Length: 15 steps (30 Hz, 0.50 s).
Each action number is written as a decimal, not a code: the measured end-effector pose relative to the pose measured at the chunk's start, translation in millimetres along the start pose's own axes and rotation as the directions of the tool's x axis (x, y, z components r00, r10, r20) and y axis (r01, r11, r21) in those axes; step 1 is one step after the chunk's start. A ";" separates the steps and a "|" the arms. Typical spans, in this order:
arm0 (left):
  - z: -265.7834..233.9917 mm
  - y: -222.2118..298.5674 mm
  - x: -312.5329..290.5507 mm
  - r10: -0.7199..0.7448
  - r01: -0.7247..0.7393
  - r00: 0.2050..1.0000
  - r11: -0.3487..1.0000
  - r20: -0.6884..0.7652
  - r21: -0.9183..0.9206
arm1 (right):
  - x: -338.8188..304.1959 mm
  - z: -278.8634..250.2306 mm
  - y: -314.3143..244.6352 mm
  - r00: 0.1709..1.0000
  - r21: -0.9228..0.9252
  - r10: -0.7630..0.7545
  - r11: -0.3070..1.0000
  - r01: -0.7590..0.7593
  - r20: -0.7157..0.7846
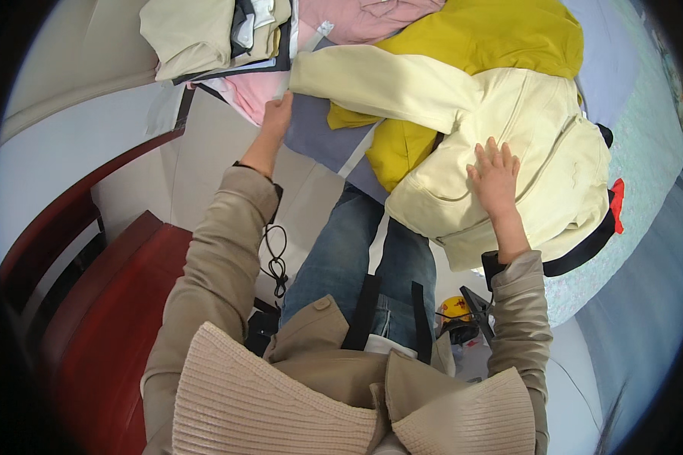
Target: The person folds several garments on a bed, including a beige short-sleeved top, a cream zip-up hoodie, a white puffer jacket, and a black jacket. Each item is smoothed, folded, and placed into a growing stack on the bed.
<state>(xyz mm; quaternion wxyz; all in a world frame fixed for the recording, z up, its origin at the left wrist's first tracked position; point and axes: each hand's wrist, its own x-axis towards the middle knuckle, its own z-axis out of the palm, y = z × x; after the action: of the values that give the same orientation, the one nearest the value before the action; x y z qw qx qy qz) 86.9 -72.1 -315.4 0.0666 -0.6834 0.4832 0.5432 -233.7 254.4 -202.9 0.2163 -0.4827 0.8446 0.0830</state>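
A pale yellow jacket lies spread across the pile in front of me, one sleeve stretched out to the left. At that sleeve's end, my left hand is closed on the cuff; its fingertips are partly hidden. My right hand rests flat on the body of the jacket with its fingers spread. Beneath and behind the jacket lies a mustard-yellow garment. Part of it also shows below the sleeve.
Folded clothes are stacked at the far left, beside pink fabric. A red wooden bench stands on my left. A looped black cable hangs near my left forearm. Pale green patterned bedding extends on the right.
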 end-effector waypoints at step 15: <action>12.2 22.7 -52.5 -0.110 0.078 0.993 0.395 0.037 -0.915 | 8.3 10.2 11.4 1.000 0.161 0.026 0.987 -0.025 -0.006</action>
<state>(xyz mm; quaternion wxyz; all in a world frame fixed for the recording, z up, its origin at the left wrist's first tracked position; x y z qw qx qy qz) 65.0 -45.6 -268.0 -0.2947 -0.6423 0.0689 0.7042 -244.2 257.4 -216.5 0.2500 -0.4532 0.8555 0.0153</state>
